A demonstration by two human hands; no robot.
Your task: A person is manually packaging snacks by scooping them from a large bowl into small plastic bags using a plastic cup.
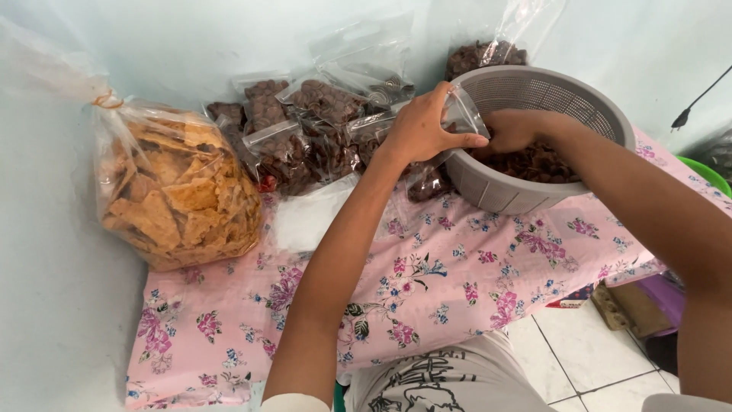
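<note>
My left hand (424,127) grips the top of a small clear plastic pouch (463,111) held open at the rim of a grey perforated basket (534,99). My right hand (512,130) is inside the basket, fingers closed down in the dark brown snack pieces (541,164) that fill its bottom. The basket is tilted toward me on a pink floral cloth (427,282).
Several filled clear pouches of brown snack (305,133) are piled against the pale wall behind. A large tied bag of orange chips (177,191) stands at left. A bigger bag of brown snack (486,53) sits behind the basket. White floor tiles (579,358) show at lower right.
</note>
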